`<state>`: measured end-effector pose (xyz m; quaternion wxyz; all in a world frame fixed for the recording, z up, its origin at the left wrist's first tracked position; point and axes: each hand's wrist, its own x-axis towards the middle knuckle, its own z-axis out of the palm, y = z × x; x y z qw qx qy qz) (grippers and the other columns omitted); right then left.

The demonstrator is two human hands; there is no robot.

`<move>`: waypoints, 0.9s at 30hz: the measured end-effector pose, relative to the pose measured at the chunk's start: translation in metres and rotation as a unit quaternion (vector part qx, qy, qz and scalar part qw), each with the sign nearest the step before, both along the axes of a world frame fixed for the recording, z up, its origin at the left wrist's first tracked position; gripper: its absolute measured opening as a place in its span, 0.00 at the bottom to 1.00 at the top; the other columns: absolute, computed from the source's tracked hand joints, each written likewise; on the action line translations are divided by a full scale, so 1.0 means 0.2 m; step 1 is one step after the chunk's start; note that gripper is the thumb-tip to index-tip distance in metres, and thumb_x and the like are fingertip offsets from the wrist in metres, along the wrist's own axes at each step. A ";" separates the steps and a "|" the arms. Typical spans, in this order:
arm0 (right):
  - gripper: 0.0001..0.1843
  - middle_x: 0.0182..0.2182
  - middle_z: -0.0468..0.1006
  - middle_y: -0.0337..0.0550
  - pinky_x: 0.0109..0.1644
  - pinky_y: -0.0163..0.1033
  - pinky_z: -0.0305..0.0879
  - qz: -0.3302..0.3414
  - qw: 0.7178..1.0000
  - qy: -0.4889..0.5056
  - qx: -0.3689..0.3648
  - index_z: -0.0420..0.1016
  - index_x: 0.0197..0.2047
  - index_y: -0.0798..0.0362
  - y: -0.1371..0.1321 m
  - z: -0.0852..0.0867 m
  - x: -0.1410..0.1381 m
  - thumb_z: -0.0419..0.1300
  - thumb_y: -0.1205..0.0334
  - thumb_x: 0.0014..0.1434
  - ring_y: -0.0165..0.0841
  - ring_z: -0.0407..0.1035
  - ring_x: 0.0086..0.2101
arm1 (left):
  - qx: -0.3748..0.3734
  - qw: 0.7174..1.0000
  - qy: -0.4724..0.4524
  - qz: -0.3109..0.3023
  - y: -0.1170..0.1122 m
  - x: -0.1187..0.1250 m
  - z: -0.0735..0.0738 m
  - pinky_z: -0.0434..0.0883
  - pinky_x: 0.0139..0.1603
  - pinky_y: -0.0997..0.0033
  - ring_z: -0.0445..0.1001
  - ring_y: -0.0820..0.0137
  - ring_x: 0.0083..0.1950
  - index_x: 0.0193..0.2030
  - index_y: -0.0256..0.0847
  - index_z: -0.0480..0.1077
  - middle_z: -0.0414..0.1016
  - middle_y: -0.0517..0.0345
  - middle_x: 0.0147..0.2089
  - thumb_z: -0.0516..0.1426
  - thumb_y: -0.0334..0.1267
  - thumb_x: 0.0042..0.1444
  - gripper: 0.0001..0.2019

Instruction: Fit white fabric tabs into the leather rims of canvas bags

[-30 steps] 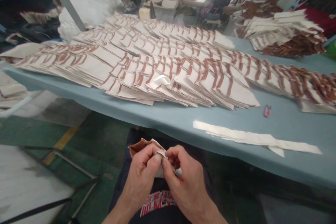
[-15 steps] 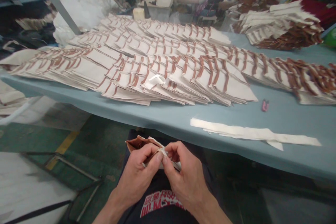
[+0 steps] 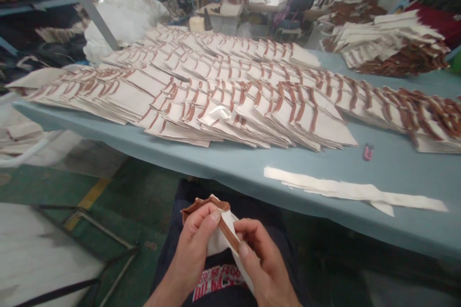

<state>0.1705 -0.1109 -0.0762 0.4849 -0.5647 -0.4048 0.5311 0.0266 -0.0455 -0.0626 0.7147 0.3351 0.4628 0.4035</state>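
Low in the head view, over my lap, both hands pinch one small cream fabric piece with a brown trim (image 3: 221, 230). My left hand (image 3: 194, 249) grips its upper left part, thumb and fingers closed on the brown edge. My right hand (image 3: 261, 261) pinches the trim lower on the right. The piece hangs in front of my dark shirt, below the front edge of the blue table (image 3: 223, 165).
Overlapping rows of cream pieces with brown straps (image 3: 230, 91) cover the table. Cream fabric strips (image 3: 345, 189) lie near the front edge, with a small pink object (image 3: 367, 152) behind them. More piles (image 3: 389, 43) stand far right. A metal frame (image 3: 86, 249) sits on the green floor.
My hands have drawn slightly apart and the fabric piece has opened out between them, with more of the brown trim showing. The camera shifted a little.
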 end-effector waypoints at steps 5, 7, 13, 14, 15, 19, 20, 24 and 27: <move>0.10 0.39 0.77 0.41 0.44 0.37 0.68 0.021 0.992 -0.086 0.094 0.75 0.48 0.48 0.09 0.13 0.11 0.59 0.54 0.69 0.35 0.71 0.37 | 0.178 0.974 0.105 -0.095 0.02 -0.07 0.13 0.65 0.33 0.77 0.64 0.72 0.30 0.27 0.38 0.68 0.68 0.61 0.28 0.57 0.49 0.67 0.20; 0.09 0.43 0.79 0.42 0.49 0.37 0.68 0.063 0.969 -0.129 0.201 0.75 0.50 0.46 0.19 0.22 0.14 0.59 0.60 0.68 0.35 0.73 0.43 | 0.211 0.958 0.137 -0.135 0.03 -0.09 0.18 0.63 0.30 0.78 0.63 0.73 0.28 0.29 0.38 0.70 0.67 0.62 0.27 0.55 0.47 0.69 0.19; 0.09 0.45 0.81 0.43 0.57 0.40 0.66 0.239 0.913 -0.146 0.296 0.75 0.50 0.50 0.42 0.34 0.10 0.63 0.60 0.67 0.35 0.74 0.48 | 0.299 0.916 0.217 -0.158 0.04 -0.18 0.26 0.64 0.31 0.79 0.68 0.74 0.28 0.28 0.39 0.71 0.71 0.63 0.26 0.54 0.39 0.68 0.16; 0.08 0.42 0.80 0.42 0.55 0.40 0.66 0.253 0.909 -0.148 0.298 0.75 0.47 0.51 0.44 0.33 0.09 0.63 0.58 0.68 0.35 0.74 0.46 | 0.310 0.910 0.230 -0.151 0.04 -0.19 0.26 0.65 0.32 0.79 0.69 0.74 0.28 0.28 0.39 0.71 0.72 0.63 0.26 0.54 0.38 0.68 0.15; 0.08 0.40 0.80 0.41 0.53 0.40 0.66 0.262 0.904 -0.152 0.301 0.75 0.46 0.51 0.45 0.33 0.09 0.64 0.56 0.68 0.35 0.73 0.44 | 0.318 0.906 0.239 -0.146 0.04 -0.20 0.26 0.65 0.32 0.80 0.70 0.75 0.28 0.28 0.39 0.72 0.72 0.63 0.26 0.55 0.38 0.68 0.15; 0.08 0.34 0.76 0.39 0.48 0.40 0.64 0.285 0.884 -0.182 0.322 0.73 0.40 0.50 0.46 0.34 0.11 0.62 0.56 0.69 0.34 0.69 0.39 | 0.313 0.907 0.226 -0.167 0.04 -0.23 0.26 0.63 0.28 0.79 0.68 0.75 0.26 0.32 0.39 0.74 0.72 0.63 0.26 0.53 0.39 0.69 0.15; 0.08 0.34 0.76 0.39 0.48 0.40 0.63 0.293 0.879 -0.186 0.327 0.72 0.39 0.50 0.46 0.35 0.12 0.61 0.57 0.70 0.34 0.69 0.39 | 0.307 0.910 0.216 -0.175 0.04 -0.23 0.26 0.63 0.27 0.79 0.67 0.75 0.25 0.32 0.39 0.74 0.71 0.63 0.26 0.53 0.40 0.69 0.15; 0.06 0.33 0.76 0.38 0.47 0.39 0.61 0.309 0.870 -0.197 0.329 0.71 0.37 0.50 0.45 0.39 0.13 0.62 0.62 0.68 0.33 0.69 0.38 | 0.298 0.911 0.201 -0.201 0.05 -0.23 0.27 0.60 0.26 0.79 0.64 0.75 0.25 0.31 0.39 0.72 0.68 0.64 0.24 0.53 0.40 0.69 0.15; 0.07 0.31 0.75 0.37 0.44 0.38 0.60 0.301 0.878 -0.197 0.315 0.70 0.33 0.51 0.45 0.41 0.11 0.61 0.67 0.64 0.32 0.68 0.35 | 0.303 0.906 0.208 -0.209 0.06 -0.22 0.28 0.59 0.26 0.79 0.63 0.75 0.25 0.29 0.39 0.71 0.66 0.65 0.24 0.54 0.39 0.67 0.15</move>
